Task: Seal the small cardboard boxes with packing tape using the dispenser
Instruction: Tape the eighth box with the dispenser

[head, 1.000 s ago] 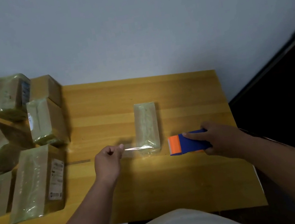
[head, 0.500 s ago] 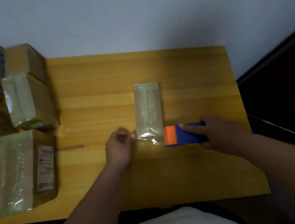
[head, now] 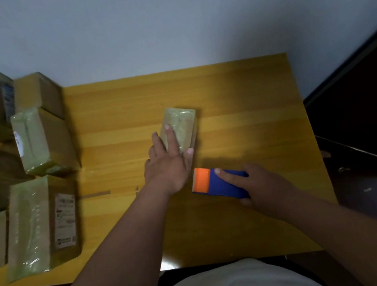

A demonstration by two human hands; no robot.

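**K:** Hands status?

**R:** Right hand [head: 262, 186] grips the tape dispenser [head: 217, 186], fingers curled round the blue body, index finger laid along its top. Orange end faces left, toward the other hand. Dispenser sits low on the wooden table [head: 239, 109], near the front right.

**K:** Left?

**R:** Left hand [head: 169, 166] lies flat, fingers straight and spread, pressing on the small box [head: 183, 125]. Fingertips on its top face, thumb against the near end of the box.

**K:** Box location?

**R:** Mid-table, just beyond the dispenser, long axis running away from the person, slightly angled. Top looks glossy, covered in clear tape. Dispenser and box are apart.

**K:** Tape strand between them?

**R:** Cannot tell, too blurred.

**K:** Anything else?

**R:** Stack of taped boxes [head: 40, 142] at the left edge, well apart from the work area. Nearest one [head: 39, 225] lies flat with a printed label on its side. Grey wall [head: 162, 22] behind the table.
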